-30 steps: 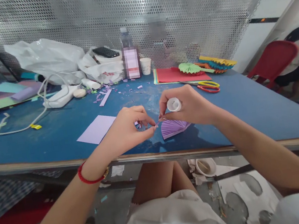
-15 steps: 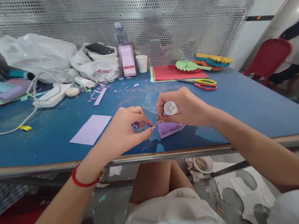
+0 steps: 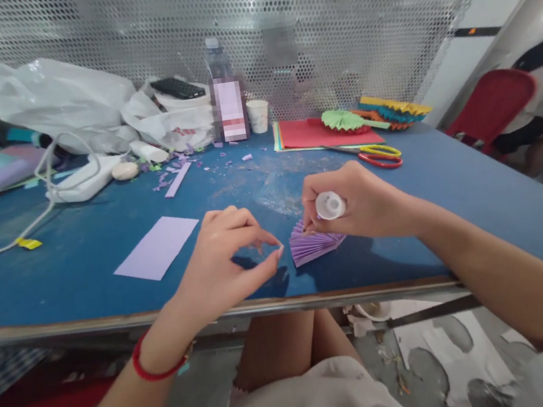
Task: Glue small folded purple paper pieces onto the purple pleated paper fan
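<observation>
My right hand [image 3: 352,202] is closed around a white tube that looks like a glue stick [image 3: 330,205], its round end facing up. The fingertips of that hand touch a pleated purple paper fan [image 3: 315,246] lying on the blue table. Just left of the fan is my left hand [image 3: 235,252], thumb and index fingertip pinched together; anything between them is too small to make out. It is apart from the fan. A flat sheet of light purple paper [image 3: 157,248] lies on the table left of my left hand.
Scissors [image 3: 378,153] lie on the right near stacked red paper [image 3: 302,135] and a green pleated piece [image 3: 343,119]. At the back are a paper cup [image 3: 258,116], a bottle [image 3: 230,108] and plastic bags [image 3: 54,92]. A power strip [image 3: 79,180] sits left, near purple scraps [image 3: 178,179].
My left fingertips have come away from the small purple bit between the hands. My right hand has shifted right and slightly down with the glue stick. The whole view has tilted a little.
</observation>
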`<act>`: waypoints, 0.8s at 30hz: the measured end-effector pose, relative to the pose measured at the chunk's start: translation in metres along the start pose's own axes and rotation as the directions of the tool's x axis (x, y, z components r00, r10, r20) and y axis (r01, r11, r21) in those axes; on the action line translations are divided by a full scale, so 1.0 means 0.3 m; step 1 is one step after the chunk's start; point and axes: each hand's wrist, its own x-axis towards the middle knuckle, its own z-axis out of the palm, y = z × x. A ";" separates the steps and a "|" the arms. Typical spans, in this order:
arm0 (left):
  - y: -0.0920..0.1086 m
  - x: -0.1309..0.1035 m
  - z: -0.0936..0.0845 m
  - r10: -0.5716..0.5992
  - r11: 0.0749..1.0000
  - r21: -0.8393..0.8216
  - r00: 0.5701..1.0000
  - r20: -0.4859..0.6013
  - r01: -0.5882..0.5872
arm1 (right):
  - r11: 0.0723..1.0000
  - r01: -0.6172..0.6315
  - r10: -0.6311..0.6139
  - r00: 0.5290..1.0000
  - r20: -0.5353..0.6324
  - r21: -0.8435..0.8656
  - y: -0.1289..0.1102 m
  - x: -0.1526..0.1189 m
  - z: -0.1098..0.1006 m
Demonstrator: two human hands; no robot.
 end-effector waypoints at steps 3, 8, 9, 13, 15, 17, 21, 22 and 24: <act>0.004 -0.017 0.023 0.152 0.988 0.042 0.987 -0.059 -0.150 | 1.000 -0.017 0.017 1.000 0.012 -0.008 0.007 -0.015 -0.003; 0.008 -0.035 0.043 0.261 0.959 0.119 0.965 -0.013 -0.258 | 0.997 -0.030 0.032 0.999 0.026 -0.071 0.010 -0.047 0.001; 0.008 -0.038 0.044 0.270 0.955 0.124 0.963 0.003 -0.268 | 0.996 -0.039 0.041 0.999 0.019 -0.084 0.009 -0.052 0.000; 0.004 -0.046 0.045 0.272 0.954 0.101 0.957 0.098 -0.281 | 0.990 -0.050 0.051 0.999 -0.001 -0.133 0.007 -0.061 -0.006; 0.003 -0.047 0.047 0.270 0.956 0.069 0.949 0.162 -0.283 | 0.987 -0.053 0.052 0.999 -0.005 -0.153 0.005 -0.061 -0.011; 0.002 -0.045 0.048 0.277 0.956 0.036 0.940 0.200 -0.290 | 0.983 -0.072 0.070 0.997 -0.015 -0.166 0.003 -0.058 -0.017; 0.006 -0.042 0.048 0.273 0.961 -0.017 0.933 0.233 -0.277 | 0.978 -0.126 0.120 0.992 -0.047 -0.169 -0.001 -0.055 -0.031; 0.012 -0.042 0.049 0.269 0.962 -0.030 0.933 0.240 -0.270 | 0.977 -0.132 0.123 0.991 -0.059 -0.168 -0.002 -0.056 -0.034; 0.030 -0.042 0.053 0.252 0.967 -0.036 0.941 0.224 -0.251 | 0.976 -0.138 0.124 0.988 -0.089 -0.169 -0.003 -0.058 -0.039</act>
